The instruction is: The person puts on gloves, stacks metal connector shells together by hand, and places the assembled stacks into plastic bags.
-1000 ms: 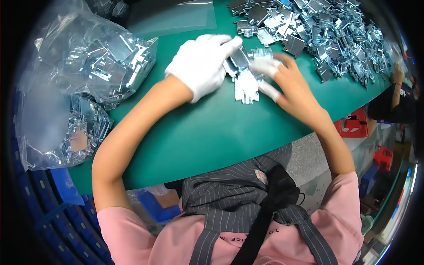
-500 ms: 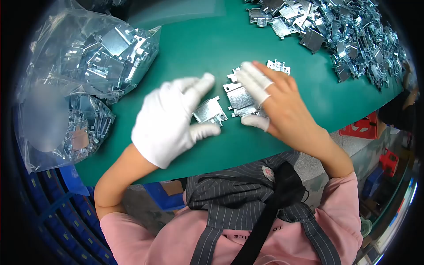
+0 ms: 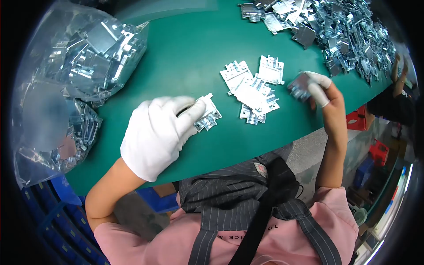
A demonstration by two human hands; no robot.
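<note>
My left hand (image 3: 155,132), in a white glove, has its thumb and fingers closed on a shiny metal plate (image 3: 209,114) with small tabs, low over the green table. My right hand (image 3: 324,92), with white finger covers, pinches another metal plate (image 3: 300,86), which is blurred and tilted. Between the hands lies a loose group of similar metal plates (image 3: 252,96), some overlapping. One separate plate (image 3: 271,70) rests at the group's far side.
A large heap of metal plates (image 3: 349,33) covers the far right of the green table (image 3: 185,57). Clear plastic bags (image 3: 99,48) filled with metal parts stand at the left. Another person's arm (image 3: 399,79) shows at the right edge. Red crates (image 3: 357,118) are below.
My right hand has moved right, away from the group, with a metal plate in its fingers. My left hand has closed on the plate beside it. The group of plates is now uncovered.
</note>
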